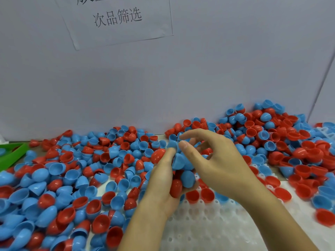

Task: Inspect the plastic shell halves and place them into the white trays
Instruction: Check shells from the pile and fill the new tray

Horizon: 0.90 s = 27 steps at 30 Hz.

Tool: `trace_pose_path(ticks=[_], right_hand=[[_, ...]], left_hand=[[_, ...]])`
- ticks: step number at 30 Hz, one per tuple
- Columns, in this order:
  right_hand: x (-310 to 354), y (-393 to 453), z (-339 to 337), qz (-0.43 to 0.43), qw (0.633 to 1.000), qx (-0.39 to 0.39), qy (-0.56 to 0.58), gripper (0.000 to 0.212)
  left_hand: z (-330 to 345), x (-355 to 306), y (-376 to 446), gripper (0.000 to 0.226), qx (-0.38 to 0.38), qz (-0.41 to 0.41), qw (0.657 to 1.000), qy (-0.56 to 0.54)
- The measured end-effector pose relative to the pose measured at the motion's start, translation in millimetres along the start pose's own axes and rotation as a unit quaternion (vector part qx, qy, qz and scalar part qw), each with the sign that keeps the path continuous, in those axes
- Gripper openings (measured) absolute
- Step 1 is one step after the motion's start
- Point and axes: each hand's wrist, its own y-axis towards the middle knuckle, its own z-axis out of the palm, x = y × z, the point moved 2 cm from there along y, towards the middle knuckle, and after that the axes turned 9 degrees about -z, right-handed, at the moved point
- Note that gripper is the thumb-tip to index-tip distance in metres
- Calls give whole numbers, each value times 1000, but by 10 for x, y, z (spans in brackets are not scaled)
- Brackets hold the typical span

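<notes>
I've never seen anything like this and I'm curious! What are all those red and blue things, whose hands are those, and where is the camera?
The camera sits on a person's head and looks forward and down, so you see that person's own two hands. There is only this one picture, and no robot.

The red and blue things are plastic shell halves, like halves of toy eggs. Hundreds lie heaped on the table against a grey wall.

The left hand cups a small bunch of them, among them a blue half and a red half. The right hand reaches over the bunch with thumb and fingers bent, seemingly picking at a blue one; whether it really grips is hard to tell.

Below the hands lies a white tray with round pockets. A few halves already sit in it. A green tray peeks in at the left, and a paper sign hangs on the wall.
</notes>
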Motion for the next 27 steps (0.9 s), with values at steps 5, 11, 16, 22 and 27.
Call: trace_pose_path(ticks=[5,11,16,22,27], right_hand=[[-50,24,1,52,997,-47,27,8],[-110,16,-55,86,992,-89,16,22],[-134,9,-37,93,988,-125,8,19],[-138,4,-33,69,992,-107,25,24],[-121,6,-53,55,998,-32,-15,24]], left_hand=[[97,37,-23,35,26,-28,999,36],[98,78,4,43,26,-30,999,12],[96,82,20,45,35,-21,999,-9],[63,91,41,47,27,-25,999,-2],[34,74,41,46,19,-29,999,14]])
